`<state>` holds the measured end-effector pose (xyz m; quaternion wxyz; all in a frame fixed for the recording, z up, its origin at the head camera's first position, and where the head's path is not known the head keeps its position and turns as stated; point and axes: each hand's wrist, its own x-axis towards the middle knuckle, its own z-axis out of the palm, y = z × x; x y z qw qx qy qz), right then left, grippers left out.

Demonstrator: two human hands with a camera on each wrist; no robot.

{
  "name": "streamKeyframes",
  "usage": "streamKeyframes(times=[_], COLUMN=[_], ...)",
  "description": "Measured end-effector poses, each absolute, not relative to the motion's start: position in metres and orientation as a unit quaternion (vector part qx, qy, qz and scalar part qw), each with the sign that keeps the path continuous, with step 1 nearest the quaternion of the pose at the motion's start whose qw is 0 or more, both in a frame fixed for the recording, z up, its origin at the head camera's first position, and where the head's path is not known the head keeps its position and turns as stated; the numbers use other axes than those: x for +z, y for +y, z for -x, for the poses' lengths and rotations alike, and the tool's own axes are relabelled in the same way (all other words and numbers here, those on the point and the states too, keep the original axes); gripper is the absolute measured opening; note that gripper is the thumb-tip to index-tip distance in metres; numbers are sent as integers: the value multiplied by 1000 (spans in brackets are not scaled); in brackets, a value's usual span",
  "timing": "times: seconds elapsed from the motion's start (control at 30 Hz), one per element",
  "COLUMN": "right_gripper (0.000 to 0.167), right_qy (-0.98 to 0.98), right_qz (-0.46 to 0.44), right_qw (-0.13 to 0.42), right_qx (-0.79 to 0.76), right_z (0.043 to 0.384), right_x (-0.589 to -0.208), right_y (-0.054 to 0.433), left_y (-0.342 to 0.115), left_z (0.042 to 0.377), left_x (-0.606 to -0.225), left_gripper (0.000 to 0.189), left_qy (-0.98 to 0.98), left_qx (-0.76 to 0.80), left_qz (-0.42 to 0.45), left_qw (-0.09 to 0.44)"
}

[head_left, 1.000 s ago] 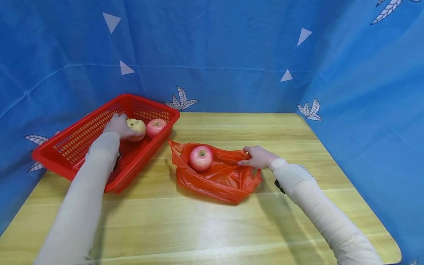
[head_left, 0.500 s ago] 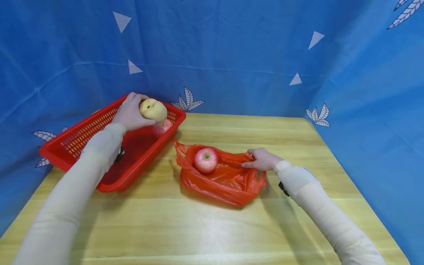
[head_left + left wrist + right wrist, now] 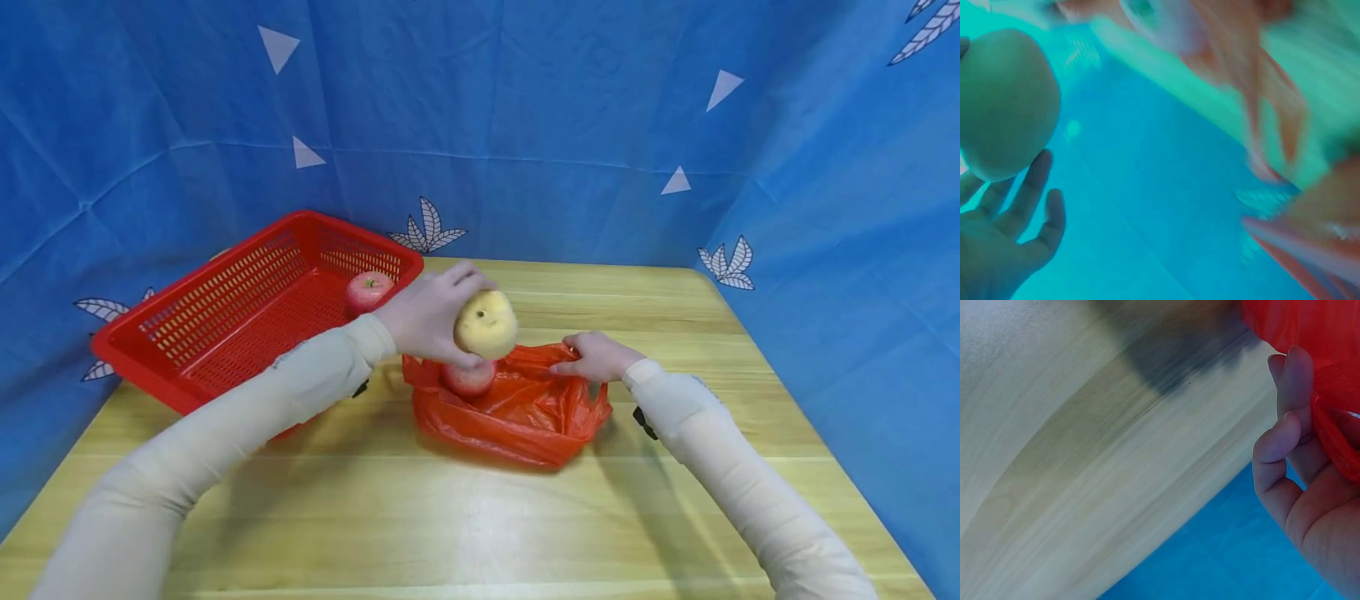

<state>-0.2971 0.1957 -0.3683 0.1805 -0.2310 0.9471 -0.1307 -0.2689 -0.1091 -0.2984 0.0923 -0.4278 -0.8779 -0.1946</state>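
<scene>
My left hand [image 3: 431, 315] holds a round, pale yellow fruit [image 3: 487, 327] in the air over the left part of an orange-red plastic bag [image 3: 502, 433]. In the left wrist view, the fruit [image 3: 1007, 106] looks smooth and oval above spread fingertips. A pink-red apple [image 3: 470, 382] sits in the bag's left side, partly covered by my left thumb. My right hand [image 3: 596, 357] grips the bag's right rim. The right wrist view has the bag's red film [image 3: 1335, 425] between the thumb and the fingers.
At the left, a slatted red basket [image 3: 127, 337] stands tilted across the table, with one red apple [image 3: 367, 290] at its right end. My left forearm passes over its near side. A blue cloth [image 3: 525, 108] surrounds the wooden table [image 3: 465, 533].
My left hand has lifted the yellow fruit out of the basket and carried it right, over the bag. The right hand keeps its hold on the bag rim. The head view has shifted slightly.
</scene>
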Motion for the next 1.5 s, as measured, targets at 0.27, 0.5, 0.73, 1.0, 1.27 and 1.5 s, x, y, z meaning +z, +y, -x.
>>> streamKeyframes(times=[0.27, 0.5, 0.73, 1.0, 1.27, 1.5], right_gripper=[18, 15, 19, 21, 19, 22], right_qy=[945, 951, 956, 954, 953, 953], right_qz=[243, 235, 222, 228, 230, 218], right_qw=[168, 155, 151, 148, 150, 167], right_qx=[-140, -131, -122, -123, -124, -125], right_z=[296, 293, 294, 295, 294, 294], right_x=[-364, -364, -363, -366, -369, -366], right_y=[193, 192, 190, 186, 186, 187], left_y=[-57, -43, -36, -31, -33, -52], left_z=[266, 277, 284, 286, 286, 289], left_x=[-319, -346, -363, -375, -373, -327], left_gripper=[79, 81, 83, 82, 89, 86], left_qy=[-870, -894, -907, -917, -923, -928], left_qx=[-73, -57, -48, -43, -48, -79], left_qz=[481, 443, 418, 390, 365, 359], left_qw=[76, 30, -26, -68, -108, -63])
